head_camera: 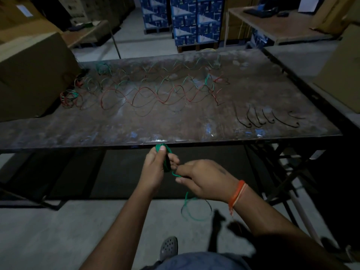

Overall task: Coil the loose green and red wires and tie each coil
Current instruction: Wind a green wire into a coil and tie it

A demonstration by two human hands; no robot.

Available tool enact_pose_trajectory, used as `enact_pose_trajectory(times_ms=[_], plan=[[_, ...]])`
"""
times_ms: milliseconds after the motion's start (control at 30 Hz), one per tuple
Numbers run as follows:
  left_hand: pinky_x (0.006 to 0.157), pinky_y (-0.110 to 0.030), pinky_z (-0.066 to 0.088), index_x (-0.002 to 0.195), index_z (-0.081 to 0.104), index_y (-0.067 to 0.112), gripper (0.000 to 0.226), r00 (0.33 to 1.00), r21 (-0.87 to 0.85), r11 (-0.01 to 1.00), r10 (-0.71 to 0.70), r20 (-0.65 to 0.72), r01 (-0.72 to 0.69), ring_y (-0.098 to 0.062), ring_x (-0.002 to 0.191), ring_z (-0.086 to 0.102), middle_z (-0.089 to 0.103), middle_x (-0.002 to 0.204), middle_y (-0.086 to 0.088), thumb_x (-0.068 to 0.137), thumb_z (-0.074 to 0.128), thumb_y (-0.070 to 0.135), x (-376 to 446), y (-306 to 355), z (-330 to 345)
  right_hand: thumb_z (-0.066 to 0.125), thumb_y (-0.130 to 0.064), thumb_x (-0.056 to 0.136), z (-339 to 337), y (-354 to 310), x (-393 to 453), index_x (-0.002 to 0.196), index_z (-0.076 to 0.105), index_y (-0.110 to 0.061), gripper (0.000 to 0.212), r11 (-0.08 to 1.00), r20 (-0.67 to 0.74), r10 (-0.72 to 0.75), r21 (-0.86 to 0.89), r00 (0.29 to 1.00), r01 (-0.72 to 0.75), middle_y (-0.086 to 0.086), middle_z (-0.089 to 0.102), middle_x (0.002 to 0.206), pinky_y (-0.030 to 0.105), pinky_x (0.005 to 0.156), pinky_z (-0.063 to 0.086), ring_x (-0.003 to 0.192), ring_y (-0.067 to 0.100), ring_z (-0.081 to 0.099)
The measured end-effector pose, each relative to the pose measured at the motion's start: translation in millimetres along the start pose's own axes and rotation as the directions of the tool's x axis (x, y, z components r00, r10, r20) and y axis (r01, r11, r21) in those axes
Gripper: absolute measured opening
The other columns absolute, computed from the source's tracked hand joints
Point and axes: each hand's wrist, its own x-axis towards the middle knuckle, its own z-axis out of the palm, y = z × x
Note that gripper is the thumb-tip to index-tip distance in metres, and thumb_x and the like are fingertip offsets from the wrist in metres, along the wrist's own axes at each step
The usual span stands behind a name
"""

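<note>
both hands pinch a thin, looped green wire coil.

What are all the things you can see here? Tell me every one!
green coil: one, green, held in front of the table edge
green tail: one, green, hanging from the coil below the right hand
loose wires: a tangle, count unclear, green and red, spread over the table
short ties: about six, dark, table's right side
table: one, dark and worn
cardboard box: one, brown, table's left end
blue cartons: a stack, blue and white, behind the table
shoe: one, grey, on the floor
wristband: one, orange, right wrist
left hand: grips the coil
right hand: pinches the green wire
</note>
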Motion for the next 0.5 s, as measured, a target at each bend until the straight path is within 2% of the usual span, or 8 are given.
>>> enact_pose_trajectory(times_ms=[100,167,200,300,400,500], plan=[[0.061,-0.021,0.047,0.084,0.047,0.008,0.026,0.997,0.190,0.979,0.074,0.028,-0.078,-0.008,0.059,0.057,0.065,0.063,0.006,0.108,0.042,0.017,1,4,-3,0.050,-0.044,0.095,1,1,9,0.098,0.064,-0.021,0.027,0.997,-0.067,0.025,0.079,0.997,-0.020,0.002,0.068,0.085,0.040,0.065,0.052,0.078,0.026,0.066],[0.057,-0.017,0.042,0.080,0.047,0.007,0.028,0.993,0.290,0.949,0.111,0.050,-0.121,0.001,0.054,0.050,0.059,0.057,0.014,0.107,0.046,0.013,3,6,-7,0.057,-0.043,0.091,-3,4,17,0.092,0.065,-0.024,0.021,0.990,-0.123,0.058,0.137,0.991,-0.041,-0.005,0.067,0.078,0.037,0.063,0.050,0.069,0.014,0.062],[0.054,-0.018,0.041,0.080,0.046,0.005,0.028,0.992,0.295,0.948,0.104,0.070,-0.120,0.000,0.050,0.048,0.057,0.054,0.012,0.107,0.046,0.013,4,7,-10,0.062,-0.040,0.090,-5,7,22,0.089,0.065,-0.025,0.015,0.985,-0.149,0.073,0.166,0.986,-0.048,-0.007,0.066,0.074,0.034,0.061,0.049,0.064,0.008,0.057],[0.046,-0.025,0.035,0.082,0.050,0.002,0.034,0.988,0.218,0.973,0.047,0.148,-0.079,-0.015,0.044,0.040,0.049,0.052,-0.001,0.101,0.046,0.030,15,6,-18,0.073,-0.028,0.087,-12,19,35,0.087,0.067,-0.026,0.006,0.958,-0.218,0.129,0.279,0.968,-0.065,-0.008,0.063,0.070,0.030,0.058,0.046,0.060,0.007,0.054],[0.047,-0.022,0.022,0.080,0.055,0.010,0.040,0.973,0.085,0.996,-0.047,0.225,0.028,-0.014,0.045,0.027,0.038,0.053,-0.002,0.100,0.041,0.042,27,11,-24,0.075,-0.020,0.088,-14,29,50,0.089,0.070,-0.025,0.007,0.921,-0.289,0.210,0.378,0.934,-0.090,-0.008,0.066,0.074,0.027,0.058,0.045,0.061,0.009,0.056],[0.047,-0.021,0.016,0.076,0.062,0.016,0.044,0.952,0.062,0.996,-0.081,0.297,0.065,-0.011,0.043,0.024,0.036,0.051,0.000,0.099,0.040,0.047,35,20,-29,0.076,-0.017,0.089,-11,34,66,0.090,0.072,-0.020,0.005,0.898,-0.350,0.282,0.424,0.894,-0.117,-0.004,0.066,0.077,0.027,0.059,0.046,0.066,0.011,0.058]])
